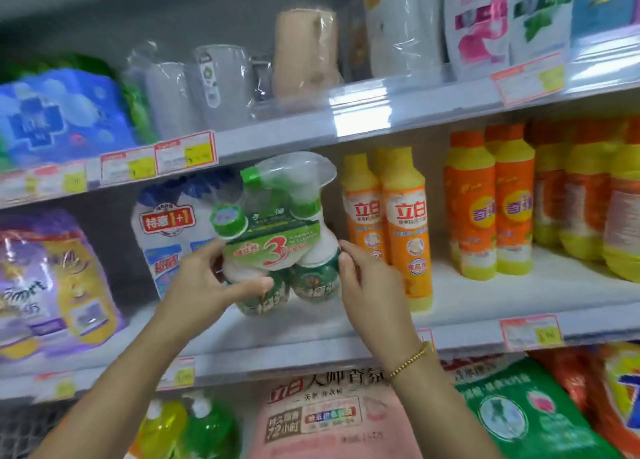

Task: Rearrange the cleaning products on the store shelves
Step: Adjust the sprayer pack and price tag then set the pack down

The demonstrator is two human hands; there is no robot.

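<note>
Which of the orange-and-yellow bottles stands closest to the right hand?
The front bottle of the leftmost pair, beside the right hand; others stand farther right.

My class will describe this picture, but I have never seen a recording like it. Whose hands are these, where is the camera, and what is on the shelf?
There is no machine here. A person wears one camera on the head, looking forward and down, so you see their own arms. The left hand and the right hand, which has a bead bracelet at its wrist, grip a wrapped pack of green spray bottles from either side, at the middle shelf. To its right stand orange and yellow bottles; behind it is a blue and white pack. Whether the held pack rests on the shelf is hard to tell.
</note>
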